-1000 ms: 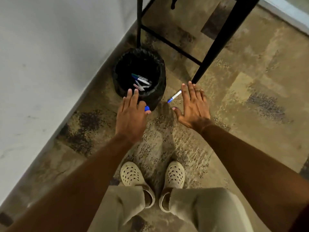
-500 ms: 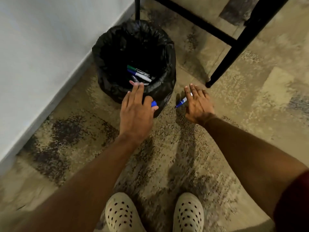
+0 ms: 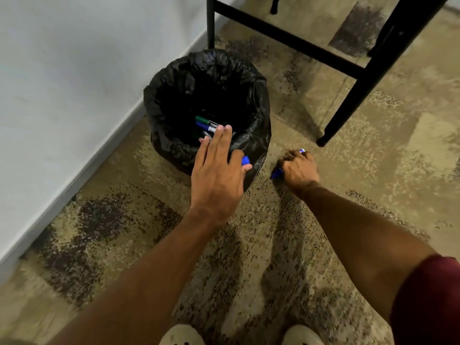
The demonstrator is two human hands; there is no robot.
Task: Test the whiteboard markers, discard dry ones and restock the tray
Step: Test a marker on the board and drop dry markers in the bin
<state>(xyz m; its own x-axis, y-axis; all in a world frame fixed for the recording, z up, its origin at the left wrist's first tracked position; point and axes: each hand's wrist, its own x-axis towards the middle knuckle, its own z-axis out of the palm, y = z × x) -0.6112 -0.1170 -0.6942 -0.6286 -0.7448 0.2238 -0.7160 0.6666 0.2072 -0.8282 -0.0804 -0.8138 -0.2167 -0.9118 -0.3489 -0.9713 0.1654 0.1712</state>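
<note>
A bin lined with a black bag (image 3: 174, 100) stands on the carpet by the wall, with several markers (image 3: 205, 123) lying inside it. My left hand (image 3: 219, 170) hovers over the bin's near rim, fingers straight, and pinches a blue cap (image 3: 245, 161) between thumb and forefinger. On the carpet just right of the bin, my right hand (image 3: 298, 169) curls around a blue marker (image 3: 276, 173). Its blue tip sticks out on the left and its other end shows past my fingers.
A grey wall with a baseboard (image 3: 74, 175) runs along the left. Black metal furniture legs and a crossbar (image 3: 348, 103) stand behind and to the right of the bin. My two light perforated shoes (image 3: 181, 336) show at the bottom edge on patterned carpet.
My right hand has come down onto the blue marker on the floor and curled around it. The view has dropped closer to the bin. My left hand still has the cap.
</note>
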